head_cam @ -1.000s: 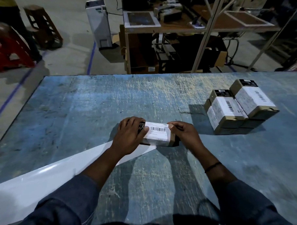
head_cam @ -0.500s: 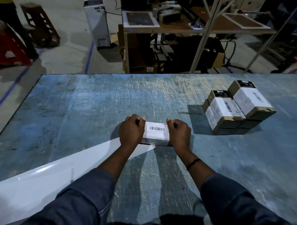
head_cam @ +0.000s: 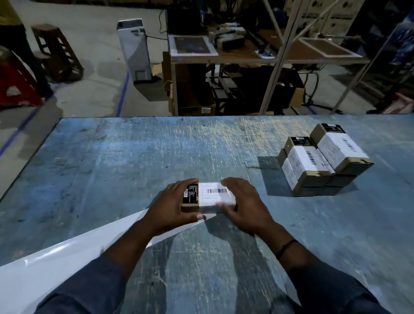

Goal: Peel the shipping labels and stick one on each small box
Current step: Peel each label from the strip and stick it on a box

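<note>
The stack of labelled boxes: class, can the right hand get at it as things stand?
Probably yes: only bare table lies between the right hand and the stack, though that hand holds another box.

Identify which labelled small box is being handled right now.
The lone box near the middle, held between the left hand and right hand. The other boxes sit untouched in a stack to the right.

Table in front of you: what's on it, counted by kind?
Small brown cardboard boxes showing white labels: 4 (one held, three in the pile)
Glossy white backing sheet: 1
Total: 5; the pile's lower boxes are too hidden to count.
</note>
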Available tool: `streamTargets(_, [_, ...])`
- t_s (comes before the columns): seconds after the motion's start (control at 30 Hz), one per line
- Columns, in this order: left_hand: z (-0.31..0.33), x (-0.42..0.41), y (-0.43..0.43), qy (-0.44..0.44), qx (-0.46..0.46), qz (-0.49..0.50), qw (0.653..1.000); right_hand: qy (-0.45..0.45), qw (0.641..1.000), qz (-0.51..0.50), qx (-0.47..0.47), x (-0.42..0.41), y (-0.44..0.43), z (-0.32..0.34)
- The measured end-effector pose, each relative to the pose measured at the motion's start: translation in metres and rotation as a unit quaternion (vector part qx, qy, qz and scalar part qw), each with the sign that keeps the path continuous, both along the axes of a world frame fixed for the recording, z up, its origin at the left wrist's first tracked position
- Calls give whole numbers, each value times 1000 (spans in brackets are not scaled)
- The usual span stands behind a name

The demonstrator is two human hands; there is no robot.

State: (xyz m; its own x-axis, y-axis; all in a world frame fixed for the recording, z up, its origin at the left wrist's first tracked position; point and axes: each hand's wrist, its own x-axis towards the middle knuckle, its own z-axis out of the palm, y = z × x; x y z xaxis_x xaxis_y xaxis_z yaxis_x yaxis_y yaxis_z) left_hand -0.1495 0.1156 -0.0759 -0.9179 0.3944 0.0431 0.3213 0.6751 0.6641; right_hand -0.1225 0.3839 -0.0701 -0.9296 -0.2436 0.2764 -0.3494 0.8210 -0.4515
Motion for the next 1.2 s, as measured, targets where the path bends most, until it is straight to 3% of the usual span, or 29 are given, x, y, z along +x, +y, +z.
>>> streamTargets(0.1, [3,-6,1,-15,27,-5,1000,-3,991,46,126,9,11,3])
streamTargets(0.17, [9,-14,10,-29,58,-33,997,-9,989,25,147,11,18,11])
streamTargets(0.27, [19,-22,32,-31,157,-31,987,1,997,-40,73,21,26,28])
streamTargets(0.37, [32,-15,77,-15,239,65,969,67,988,-139,-17,35,35,41])
streamTargets(0.53, [50,-1,173,-88,328,131,931,143,952,-271,-7,43,59,56])
streamTargets(0.7, [81,-30,247,-80,316,66,943,200,922,-332,12,32,111,79])
streamTargets(0.87, [90,-62,302,-114,301,17,947,220,877,-403,141,10,152,91])
streamTargets(1.2, [73,-69,335,-146,277,21,949,173,894,-389,140,-3,163,69])
